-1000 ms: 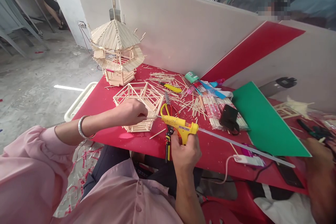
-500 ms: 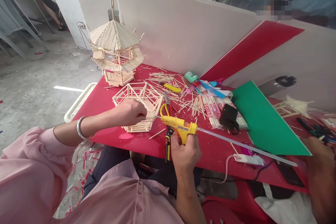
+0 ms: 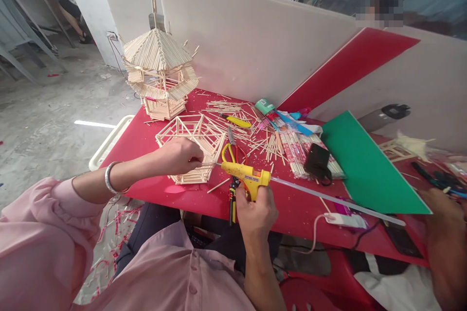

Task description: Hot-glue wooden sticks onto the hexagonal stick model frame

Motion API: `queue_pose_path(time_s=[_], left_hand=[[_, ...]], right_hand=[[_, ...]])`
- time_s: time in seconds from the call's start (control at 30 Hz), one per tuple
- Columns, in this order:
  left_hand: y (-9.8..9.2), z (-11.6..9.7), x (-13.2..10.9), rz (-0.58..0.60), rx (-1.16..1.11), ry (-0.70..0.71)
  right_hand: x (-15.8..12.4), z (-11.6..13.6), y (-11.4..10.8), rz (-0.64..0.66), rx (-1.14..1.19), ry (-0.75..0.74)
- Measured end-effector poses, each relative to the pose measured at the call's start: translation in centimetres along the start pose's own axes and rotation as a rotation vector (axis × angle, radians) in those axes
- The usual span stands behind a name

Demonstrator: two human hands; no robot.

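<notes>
My right hand (image 3: 256, 210) grips a yellow glue gun (image 3: 245, 174) with a long clear glue stick (image 3: 339, 200) trailing to the right; its nozzle points left at the edge of a flat hexagonal frame of wooden sticks (image 3: 193, 143). My left hand (image 3: 179, 155) rests closed on that frame, its fingertips pinched on a thin stick at the nozzle. A finished stick pagoda (image 3: 159, 74) stands at the table's far left corner.
Loose sticks (image 3: 268, 143), yellow-handled cutters (image 3: 233, 155), a yellow knife (image 3: 239, 121), packets (image 3: 299, 150), a black pouch (image 3: 318, 161) and a green sheet (image 3: 368, 165) lie on the red table (image 3: 146, 138). White and red partition boards (image 3: 262, 43) stand behind. Another person's hand (image 3: 443, 233) is at right.
The glue gun's nozzle has edged slightly left toward the frame. My left hand has stayed in place.
</notes>
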State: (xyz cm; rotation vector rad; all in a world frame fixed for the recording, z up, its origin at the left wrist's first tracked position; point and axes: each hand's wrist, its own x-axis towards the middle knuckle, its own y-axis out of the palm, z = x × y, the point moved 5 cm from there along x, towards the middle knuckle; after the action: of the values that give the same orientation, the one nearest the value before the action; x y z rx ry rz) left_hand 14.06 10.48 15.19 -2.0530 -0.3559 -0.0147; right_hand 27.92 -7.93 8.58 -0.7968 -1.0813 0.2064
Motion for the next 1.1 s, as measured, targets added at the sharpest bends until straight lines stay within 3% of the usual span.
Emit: queue_pose_path(time_s=[1.1], left_hand=[[0.32,0.57,0.01,0.027,-0.037,-0.060]], right_hand=[[0.17,0.33,-0.35,-0.044,0.046,0.029]])
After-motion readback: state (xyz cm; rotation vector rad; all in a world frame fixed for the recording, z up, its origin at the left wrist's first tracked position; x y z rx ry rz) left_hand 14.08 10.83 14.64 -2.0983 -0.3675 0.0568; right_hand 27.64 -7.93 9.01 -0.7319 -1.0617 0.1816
